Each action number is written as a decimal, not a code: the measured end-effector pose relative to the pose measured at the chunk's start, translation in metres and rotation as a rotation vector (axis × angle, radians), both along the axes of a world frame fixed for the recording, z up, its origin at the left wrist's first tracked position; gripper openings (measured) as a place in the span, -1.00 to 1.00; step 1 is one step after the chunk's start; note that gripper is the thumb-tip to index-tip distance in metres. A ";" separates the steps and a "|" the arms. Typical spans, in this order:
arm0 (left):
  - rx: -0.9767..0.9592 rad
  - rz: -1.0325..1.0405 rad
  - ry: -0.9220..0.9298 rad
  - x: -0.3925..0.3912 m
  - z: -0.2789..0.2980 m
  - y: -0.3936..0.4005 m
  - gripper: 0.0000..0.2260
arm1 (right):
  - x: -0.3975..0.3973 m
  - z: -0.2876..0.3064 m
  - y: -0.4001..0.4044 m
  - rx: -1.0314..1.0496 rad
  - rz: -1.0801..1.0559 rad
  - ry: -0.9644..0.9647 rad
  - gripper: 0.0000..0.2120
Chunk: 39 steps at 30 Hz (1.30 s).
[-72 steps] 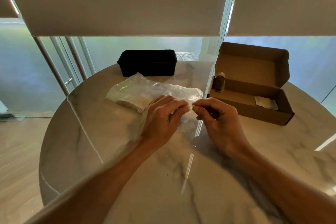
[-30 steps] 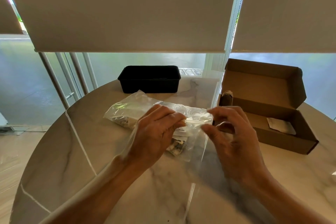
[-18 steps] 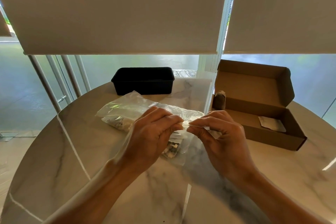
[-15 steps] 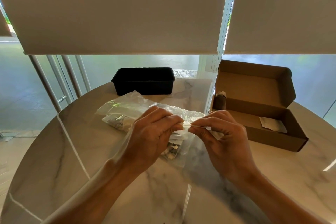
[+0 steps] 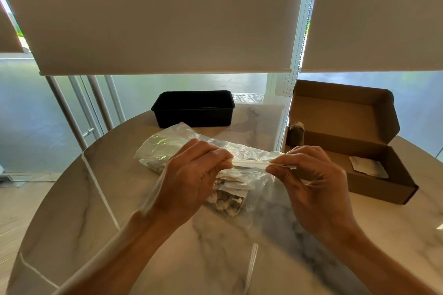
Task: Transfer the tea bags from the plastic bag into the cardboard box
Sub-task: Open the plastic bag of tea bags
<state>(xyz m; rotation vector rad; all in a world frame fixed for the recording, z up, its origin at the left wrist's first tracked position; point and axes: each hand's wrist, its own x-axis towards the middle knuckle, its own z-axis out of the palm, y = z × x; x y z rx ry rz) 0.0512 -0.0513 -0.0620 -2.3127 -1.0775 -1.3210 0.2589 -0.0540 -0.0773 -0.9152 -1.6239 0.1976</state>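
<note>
Plastic bag (image 5: 177, 148): clear, lying mid-table, its near end lifted by both hands; far end crumpled.
Tea bags (image 5: 230, 189): seen blurrily through the film, count unclear.
Left hand (image 5: 194, 177): fingers curled, pinching the bag's sealed strip (image 5: 249, 163).
Right hand (image 5: 311, 184): pinching the strip's other end.
Cardboard box (image 5: 374, 172): open, right of the bag, one pale packet (image 5: 368, 166) inside; left corner hidden.
Black tub (image 5: 194, 109): behind the bag, contents unseen.
Marble table (image 5: 143, 235): edges cut off.

- A round marble table (image 5: 96, 211) stood before the window.
- A black plastic container (image 5: 193, 109) sat at the far edge of the table.
- Two beige roller blinds (image 5: 167, 14) hung half lowered behind the table.
</note>
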 end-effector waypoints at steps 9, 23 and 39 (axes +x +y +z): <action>0.029 0.043 0.091 0.009 0.003 0.000 -0.76 | -0.009 0.009 -0.002 0.051 -0.203 -0.495 -0.55; 0.011 0.031 0.159 -0.001 0.006 0.002 -0.75 | -0.017 0.008 -0.005 0.112 -0.208 -0.455 -0.87; 0.049 0.045 0.104 -0.019 0.006 0.012 -0.77 | -0.020 0.016 -0.010 0.077 -0.369 -0.643 -0.69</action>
